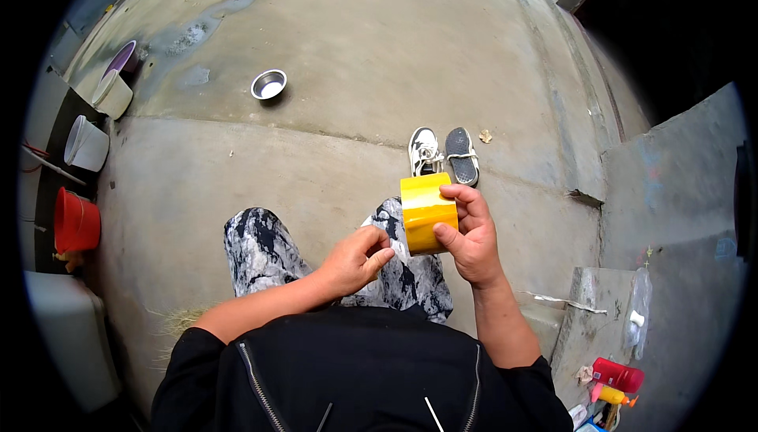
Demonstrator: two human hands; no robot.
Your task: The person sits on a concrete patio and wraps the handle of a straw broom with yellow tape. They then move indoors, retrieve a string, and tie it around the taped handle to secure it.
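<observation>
A wide roll of glossy yellow packing tape (429,212) is gripped in my right hand (474,238), the thumb on its near side and the fingers around its far right edge. Just left of the roll, my left hand (359,261) is closed, thumb and forefinger drawn together over my knee. Whatever those fingertips pinch is too small to make out. Beyond the roll lie two shoes on the concrete: a black-and-white sneaker (424,150) standing upright, and another shoe (462,155) turned with its dark sole up.
A metal bowl (268,84) sits on the floor ahead. Along the left wall are a red bucket (76,221), a white bucket (87,144), a cream bucket (113,95) and a purple basin (121,60). At lower right, a red bottle (617,374) lies near a low concrete ledge (580,317).
</observation>
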